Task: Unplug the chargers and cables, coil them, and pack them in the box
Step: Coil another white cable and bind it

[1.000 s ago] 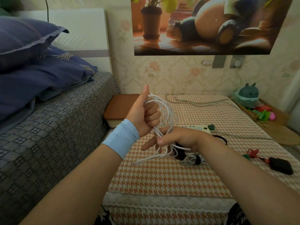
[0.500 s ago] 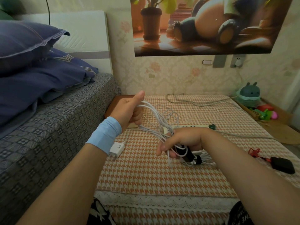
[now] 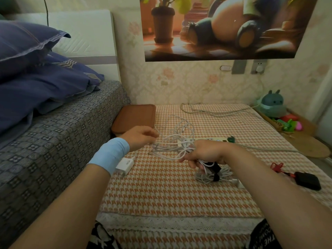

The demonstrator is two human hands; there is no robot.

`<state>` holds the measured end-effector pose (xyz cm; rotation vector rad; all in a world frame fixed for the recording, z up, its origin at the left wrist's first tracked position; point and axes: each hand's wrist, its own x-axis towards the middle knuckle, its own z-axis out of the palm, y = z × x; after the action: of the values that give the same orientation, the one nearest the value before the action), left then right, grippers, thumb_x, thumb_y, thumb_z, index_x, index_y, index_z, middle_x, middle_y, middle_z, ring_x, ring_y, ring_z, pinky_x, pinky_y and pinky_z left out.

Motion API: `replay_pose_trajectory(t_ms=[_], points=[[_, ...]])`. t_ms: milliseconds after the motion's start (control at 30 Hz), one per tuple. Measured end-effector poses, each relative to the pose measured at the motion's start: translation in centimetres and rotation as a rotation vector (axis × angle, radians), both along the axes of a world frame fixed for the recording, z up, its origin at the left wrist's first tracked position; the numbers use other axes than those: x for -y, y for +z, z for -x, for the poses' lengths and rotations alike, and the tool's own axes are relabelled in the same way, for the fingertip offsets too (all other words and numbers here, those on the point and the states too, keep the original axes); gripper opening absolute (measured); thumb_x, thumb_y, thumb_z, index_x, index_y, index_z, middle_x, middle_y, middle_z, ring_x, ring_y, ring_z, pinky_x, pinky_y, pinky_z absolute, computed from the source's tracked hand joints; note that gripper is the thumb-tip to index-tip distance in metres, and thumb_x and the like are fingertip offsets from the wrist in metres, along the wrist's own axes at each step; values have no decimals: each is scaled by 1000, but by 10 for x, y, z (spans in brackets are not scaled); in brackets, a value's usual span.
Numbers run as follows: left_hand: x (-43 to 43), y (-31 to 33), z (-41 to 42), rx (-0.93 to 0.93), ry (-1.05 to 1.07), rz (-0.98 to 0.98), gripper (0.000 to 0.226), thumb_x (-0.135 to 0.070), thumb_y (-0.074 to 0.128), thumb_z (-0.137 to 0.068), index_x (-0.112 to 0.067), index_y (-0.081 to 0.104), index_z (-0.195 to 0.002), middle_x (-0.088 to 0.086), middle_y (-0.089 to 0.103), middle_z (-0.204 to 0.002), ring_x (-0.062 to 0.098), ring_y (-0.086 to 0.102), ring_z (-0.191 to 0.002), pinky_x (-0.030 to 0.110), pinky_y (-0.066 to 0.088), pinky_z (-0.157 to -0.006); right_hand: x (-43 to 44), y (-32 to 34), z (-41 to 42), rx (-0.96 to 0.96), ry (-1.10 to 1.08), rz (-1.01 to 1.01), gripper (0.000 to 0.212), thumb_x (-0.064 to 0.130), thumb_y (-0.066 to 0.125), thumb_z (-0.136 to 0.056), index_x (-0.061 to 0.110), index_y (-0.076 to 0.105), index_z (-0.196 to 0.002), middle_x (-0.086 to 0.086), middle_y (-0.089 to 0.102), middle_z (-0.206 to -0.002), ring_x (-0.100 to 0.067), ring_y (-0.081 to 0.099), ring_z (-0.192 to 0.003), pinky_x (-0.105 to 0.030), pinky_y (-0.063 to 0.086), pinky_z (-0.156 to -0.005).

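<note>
A long white cable [image 3: 179, 139] lies in loose loops on the checked cloth between my hands. Blurred by motion, my left hand [image 3: 141, 136] holds the loops' left end at its fingertips, low over the cloth. Strands at the right end are gripped by my right hand [image 3: 206, 154], together with a black piece that pokes out beneath its fingers. The white 90W charger brick [image 3: 125, 164] on this cable lies by my left wrist. A second white cable [image 3: 214, 177], coiled and bound with a black strap, lies under my right hand. The brown box [image 3: 134, 116] stands behind my left hand.
A cream power strip [image 3: 213, 140] lies behind the loops, and its grey cord [image 3: 206, 111] runs along the back towards the wall. A black charger [image 3: 308, 180] with a red cable lies at the right. The bed [image 3: 53, 141] borders the left side; toys [image 3: 271, 105] stand far right.
Both hands have dropped from chest height to the cloth. The left hand moved left and down, the tight loops spread out loose, and the charger brick came to rest by my left wrist.
</note>
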<state>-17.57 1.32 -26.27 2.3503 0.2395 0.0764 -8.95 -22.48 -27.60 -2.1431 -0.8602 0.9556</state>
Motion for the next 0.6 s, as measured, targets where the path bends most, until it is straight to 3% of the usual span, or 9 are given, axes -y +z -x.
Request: replay_pose_trajectory(t_ms=[67, 100, 200, 267, 367, 433, 500, 533, 600], points=[[15, 11, 3, 118, -72, -38, 31, -31, 63, -93, -24, 63, -123, -7, 60, -130, 9, 54, -119, 31, 39, -108, -3, 1, 2, 70, 14, 60, 40, 32, 61, -101, -6, 69, -112, -6, 62, -69, -19, 58, -55, -33, 53, -64], [26, 16, 5, 143, -122, -37, 48, -42, 66, -88, -26, 56, -133, -9, 55, -137, 8, 49, -125, 32, 36, -111, -5, 1, 2, 96, 19, 73, 36, 32, 62, -100, -2, 71, -105, -5, 59, -66, -19, 56, -53, -35, 51, -64], [58, 14, 5, -3, -283, -237, 107, -60, 77, -68, -32, 19, -154, -12, 34, -154, 9, 34, -139, 36, 31, -115, -9, 3, 4, 167, 34, 49, 36, 26, 59, -100, 8, 61, -69, -1, 54, -55, -20, 51, -49, -40, 47, -67], [62, 2, 1, -113, -302, -287, 114, -50, 83, -68, -32, 12, -155, -7, 37, -154, 15, 39, -137, 37, 36, -112, -10, 5, 4, 196, 67, 32, 40, 33, 59, -99, 8, 56, -69, -3, 53, -56, -23, 51, -53, -42, 48, -69], [53, -6, -2, -139, -299, -145, 77, -33, 81, -76, -25, 41, -142, -1, 64, -124, 17, 62, -108, 36, 52, -95, -7, 7, 6, 212, 78, 0, 38, 36, 62, -98, 8, 58, -72, -3, 54, -55, -22, 51, -53, -39, 48, -67], [51, -7, -6, -140, -333, -203, 39, -31, 75, -80, -23, 60, -115, -1, 69, -103, 18, 67, -91, 33, 55, -81, -4, 9, 7, 205, 64, -73, 29, 29, 64, -98, 9, 61, -77, -1, 52, -55, -18, 49, -49, -33, 46, -59], [56, -6, -9, -172, -333, -228, 12, -31, 69, -86, -26, 63, -95, -1, 67, -87, 15, 66, -72, 25, 53, -65, 0, 10, 3, 230, 34, -117, 28, 30, 68, -97, 4, 65, -85, -2, 52, -55, -18, 48, -48, -34, 43, -56], [60, -4, -9, -184, -328, -238, 6, -32, 65, -90, -27, 64, -92, -3, 65, -80, 12, 63, -63, 22, 50, -59, 1, 11, -1, 256, 21, -121, 31, 32, 69, -95, 1, 67, -89, -3, 53, -56, -19, 48, -48, -34, 43, -56], [65, -3, -10, -195, -316, -276, 18, -38, 57, -95, -24, 70, -92, -7, 60, -68, 9, 56, -56, 21, 45, -56, 6, 13, -7, 269, 13, -124, 29, 31, 71, -94, 2, 71, -96, -4, 55, -58, -17, 50, -50, -34, 43, -56]])
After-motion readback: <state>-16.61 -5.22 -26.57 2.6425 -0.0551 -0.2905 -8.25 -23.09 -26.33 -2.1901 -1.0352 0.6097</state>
